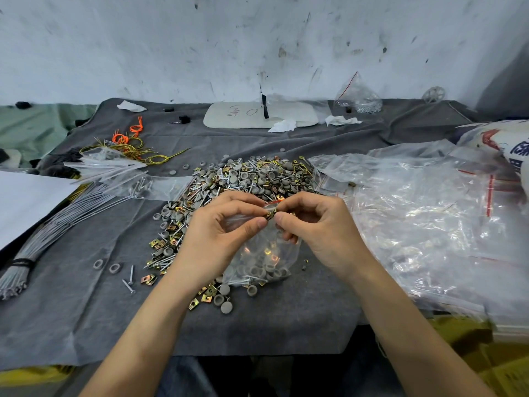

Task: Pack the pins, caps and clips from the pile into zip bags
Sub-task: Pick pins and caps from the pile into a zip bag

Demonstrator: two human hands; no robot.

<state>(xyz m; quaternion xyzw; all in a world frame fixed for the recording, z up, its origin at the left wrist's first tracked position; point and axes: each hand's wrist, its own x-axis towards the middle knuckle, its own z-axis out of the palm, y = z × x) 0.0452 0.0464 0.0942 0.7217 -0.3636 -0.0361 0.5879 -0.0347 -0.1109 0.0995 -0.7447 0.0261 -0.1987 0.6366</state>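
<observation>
Both hands meet at the top of a small zip bag [264, 255]. The left hand [226, 227] pinches one side of the bag's mouth with its thumb and first finger. The right hand [315, 229] pinches the other side the same way, with its other fingers curled under. A little gold clip [270, 214] sits right at the mouth, between the tips of both thumbs. I cannot tell which hand holds the clip itself. The red zip line peeks out just above the fingers.

The bag hangs down between the wrists, and its bottom rests on the grey cloth [86, 310]. The bottom is full of grey caps [259, 272]. A few more gold clips and some silver pins [246, 280] are in there too.

Just behind the hands is the big pile [246, 179] of caps, pins and clips, all mixed up. It spills down under the left hand, and loose pieces lie around the bag.

On the right, just beside the pile, is a big heap of clear bags [415, 213]. On the left lie a tied bundle of long grey rods [57, 222] and a sheet of white paper [23, 202]. Farther back on the left are orange and yellow wire loops [128, 138]. A flat white pad [237, 114] lies at the back by the wall.
</observation>
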